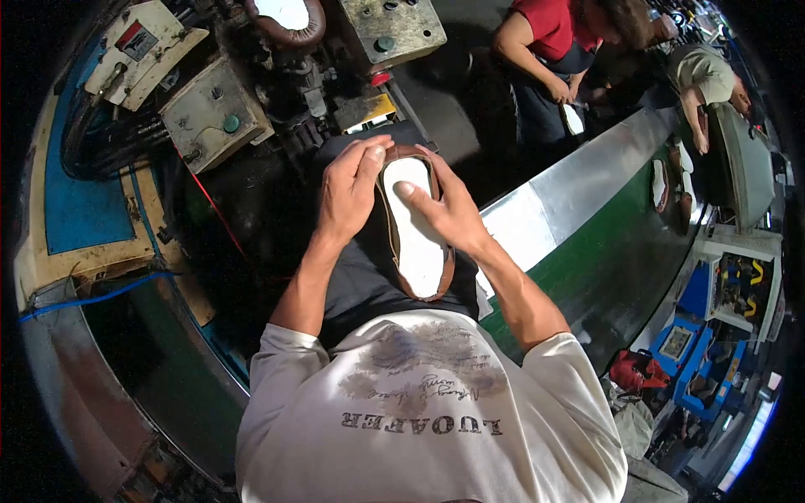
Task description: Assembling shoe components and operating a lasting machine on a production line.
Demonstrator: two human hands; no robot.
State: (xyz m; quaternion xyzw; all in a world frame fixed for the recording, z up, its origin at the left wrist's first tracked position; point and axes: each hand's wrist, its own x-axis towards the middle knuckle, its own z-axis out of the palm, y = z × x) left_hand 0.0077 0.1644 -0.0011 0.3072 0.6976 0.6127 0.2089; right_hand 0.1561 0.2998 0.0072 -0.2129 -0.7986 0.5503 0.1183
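Note:
A brown leather shoe upper (pixel 448 272) with a white insole board (pixel 417 243) facing up lies over my lap, its toe end pointing away from me. My left hand (pixel 349 186) is closed on the far left edge of the shoe, thumb and fingers pinching the brown leather near the toe. From the other side my right hand (pixel 451 208) grips the shoe, its thumb pressed on the white insole and its fingers wrapped around the right edge. What lies inside the upper is hidden.
Ahead stands a machine with another brown shoe (pixel 288 18) and grey control boxes (pixel 215 111). A metal ledge (pixel 545 214) and green conveyor belt (pixel 579 277) run along my right, with several shoes (pixel 660 184) farther on. Two people (pixel 549 75) work beyond; one holds a white-soled shoe.

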